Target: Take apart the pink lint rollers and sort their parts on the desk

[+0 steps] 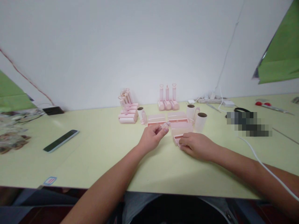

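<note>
My left hand (151, 137) is closed, with a small clear-pink piece (165, 124) pinched between thumb and fingers; its exact kind is too small to make out. My right hand (196, 144) curls its fingers over the front of an open pink case (175, 141) with a translucent lid (182, 128) standing up behind. What lies under those fingers is partly hidden. Further back are two more opened pink cases, one on the left (157, 118) and one on the right (177, 116). White rolls with brown cores, one at the right (199, 124) and one at the left (140, 115), stand beside them.
Pink rollers with upright handles stand in a left group (128, 115) and a back group (168, 104). A phone (62, 140) lies left. A power strip (210, 99), tweezers (213, 108), red-handled tool (271, 106) and white cable (257, 157) are right.
</note>
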{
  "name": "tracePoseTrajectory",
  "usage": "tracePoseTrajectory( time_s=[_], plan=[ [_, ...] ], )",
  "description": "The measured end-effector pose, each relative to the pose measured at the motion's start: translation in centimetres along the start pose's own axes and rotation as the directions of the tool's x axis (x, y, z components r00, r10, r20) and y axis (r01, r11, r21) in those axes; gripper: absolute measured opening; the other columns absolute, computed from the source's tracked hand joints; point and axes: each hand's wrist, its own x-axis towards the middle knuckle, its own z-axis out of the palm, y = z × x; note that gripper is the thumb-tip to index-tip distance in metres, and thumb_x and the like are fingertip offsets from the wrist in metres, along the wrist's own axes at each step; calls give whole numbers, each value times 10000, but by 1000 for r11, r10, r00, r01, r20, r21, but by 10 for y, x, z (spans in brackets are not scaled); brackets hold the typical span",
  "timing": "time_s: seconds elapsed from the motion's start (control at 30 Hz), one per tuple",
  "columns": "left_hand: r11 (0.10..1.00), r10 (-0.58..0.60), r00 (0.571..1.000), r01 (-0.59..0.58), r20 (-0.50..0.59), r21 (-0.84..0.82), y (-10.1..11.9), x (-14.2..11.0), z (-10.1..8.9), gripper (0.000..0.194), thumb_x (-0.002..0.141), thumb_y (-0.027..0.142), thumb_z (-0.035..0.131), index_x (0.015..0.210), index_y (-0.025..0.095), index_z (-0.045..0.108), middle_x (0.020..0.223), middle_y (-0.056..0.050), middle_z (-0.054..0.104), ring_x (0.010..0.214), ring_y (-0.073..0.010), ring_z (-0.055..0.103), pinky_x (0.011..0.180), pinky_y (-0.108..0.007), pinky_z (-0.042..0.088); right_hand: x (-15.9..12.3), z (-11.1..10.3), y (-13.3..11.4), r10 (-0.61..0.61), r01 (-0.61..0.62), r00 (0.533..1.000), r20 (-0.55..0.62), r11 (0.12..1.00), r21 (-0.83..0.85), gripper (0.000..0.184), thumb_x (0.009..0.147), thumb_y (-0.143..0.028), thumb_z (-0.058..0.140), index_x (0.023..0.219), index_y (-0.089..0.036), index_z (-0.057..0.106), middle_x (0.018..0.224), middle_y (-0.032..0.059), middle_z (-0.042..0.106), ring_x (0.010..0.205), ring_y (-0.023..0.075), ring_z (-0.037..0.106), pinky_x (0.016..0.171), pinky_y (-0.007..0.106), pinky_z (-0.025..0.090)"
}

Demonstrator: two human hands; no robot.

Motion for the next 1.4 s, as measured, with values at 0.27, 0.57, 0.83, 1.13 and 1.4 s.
tracePoseTrajectory(
  time_s=[0.27,0.57,0.83,1.13,1.4],
  plan=[
    [1000,5,1000,-5,5,11,-2,0,0,481,895,572,480,651,163,414,614,40,382,595,-90,354,562,-244,237,2,4,-6,-17,14,999,34,997,73,221,934,-264,470,952,-159,664,939,99,667,859,206,597,778,298,385],
    [1000,-3,1000,3,7,-3,1,0,-1,486,891,572,488,643,161,412,610,41,368,591,-88,343,558,-242,234,4,5,-3,5,-7,1000,18,996,94,214,914,-259,510,1010,-165,676,949,103,658,901,221,585,806,316,397],
    [996,58,985,-46,160,-82,6,-5,-1,439,883,535,529,683,146,503,626,39,406,598,-91,366,563,-232,274,2,7,0,92,-27,986,-142,913,406,190,903,-308,552,1010,-172,629,774,33,637,706,168,562,672,279,413],
    [980,197,905,-170,376,-104,28,-19,12,349,908,442,538,1081,159,648,727,7,553,651,-115,461,613,-234,340,-3,9,-5,207,84,935,-287,656,750,257,883,-405,614,1011,-185,641,824,29,665,701,151,588,638,266,452],
    [983,140,955,-165,262,76,22,-12,8,302,915,452,523,988,173,613,815,-28,606,711,-150,513,640,-244,372,2,7,5,496,151,841,-215,167,974,298,856,-470,645,954,-198,576,538,-55,520,462,110,476,461,233,379]
  ],
)
